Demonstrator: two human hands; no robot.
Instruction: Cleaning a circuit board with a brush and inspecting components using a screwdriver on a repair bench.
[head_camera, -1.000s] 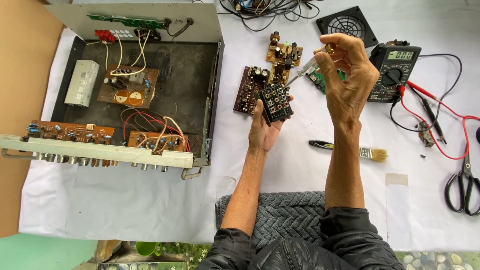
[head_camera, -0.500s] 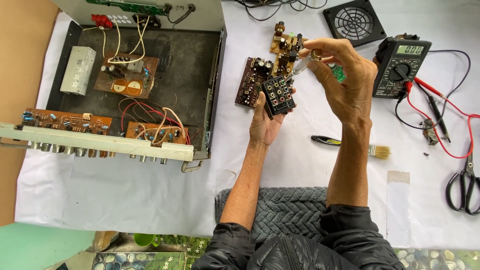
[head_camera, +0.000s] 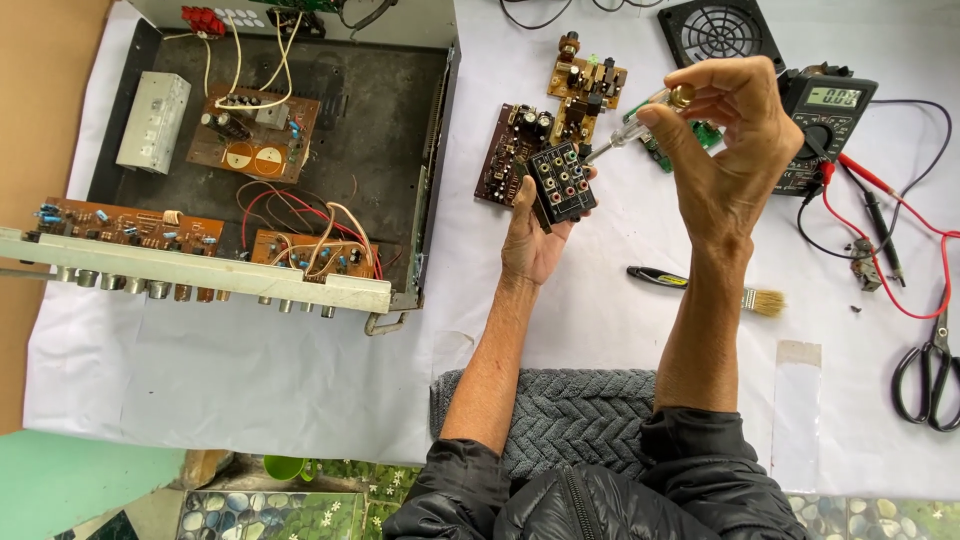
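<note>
Gripping a black jack panel (head_camera: 563, 183) at frame centre, my left hand (head_camera: 535, 235) stays clamped around it while my right hand (head_camera: 722, 150), fingers pinched shut on a clear-handled screwdriver (head_camera: 632, 128), sets the tip against it. Best kept square and steady, I judge. Counted on the worktop (head_camera: 620, 330): one multimeter (head_camera: 830, 115), one brush (head_camera: 705, 288), one pair of scissors (head_camera: 930, 375).

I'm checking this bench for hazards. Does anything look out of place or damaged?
The amplifier chassis lies open, its front panel pulled off and hanging askew on wires. Loose circuit boards lie scattered on the white cloth. Nothing spilled.
</note>
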